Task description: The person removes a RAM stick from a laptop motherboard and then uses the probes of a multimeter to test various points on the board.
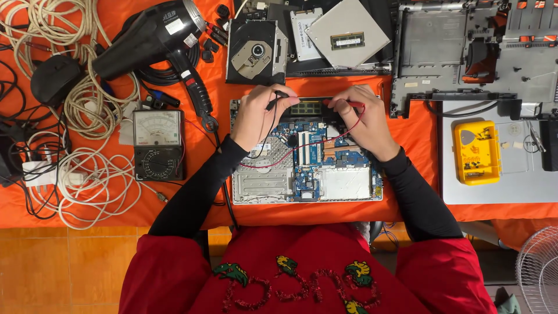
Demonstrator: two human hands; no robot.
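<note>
An opened laptop (261, 185) lies on the orange cloth with its blue circuit board (311, 157) bare. My left hand (258, 116) pinches a black probe (279, 99) whose tip rests at the green memory strip (305, 108) near the laptop's far edge. My right hand (363, 119) grips a red probe (346, 104) pointing at the same strip from the right. Red and black leads run from the probes across the board toward an analogue multimeter (158, 144) on the left.
A black hair dryer (154, 36) and coils of white cable (87, 104) fill the left side. An optical drive (256, 52), a drive plate (347, 32) and a stripped laptop chassis (465, 52) lie beyond. A yellow parts box (476, 152) sits at the right.
</note>
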